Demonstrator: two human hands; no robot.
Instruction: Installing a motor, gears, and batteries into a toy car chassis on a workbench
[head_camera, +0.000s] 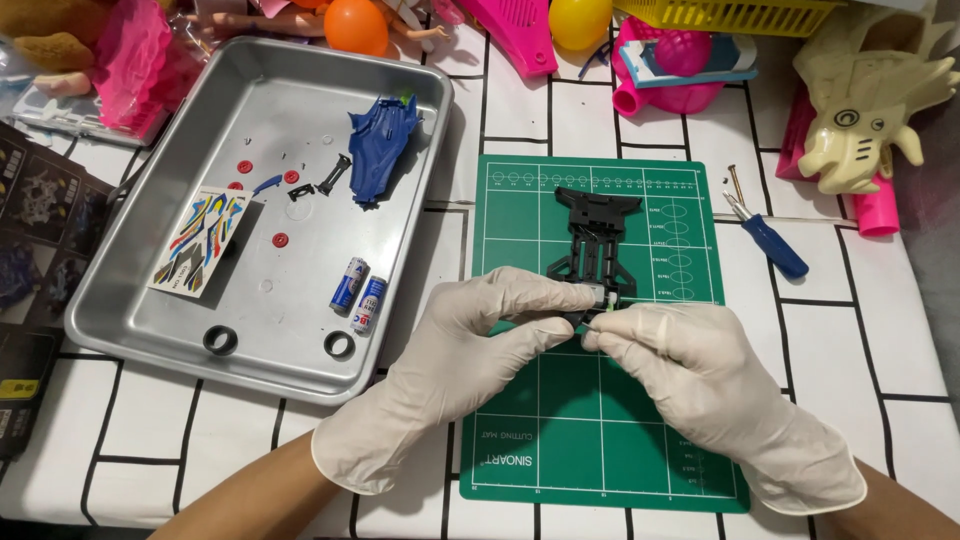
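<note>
A black toy car chassis (597, 235) lies on a green cutting mat (600, 440). Both of my hands wear white gloves and meet at the chassis's near end. My left hand (470, 345) grips that near end from the left. My right hand (690, 375) pinches a small green part (606, 312) against a small silver motor (594, 294) in the chassis. The fingertips hide most of the part.
A metal tray (130, 300) at left holds a blue car body (380, 145), two batteries (359, 295), a sticker sheet (200, 240), two black tyres (221, 340), red hubs and small black parts. A blue-handled screwdriver (768, 240) lies right of the mat. Toys crowd the far edge.
</note>
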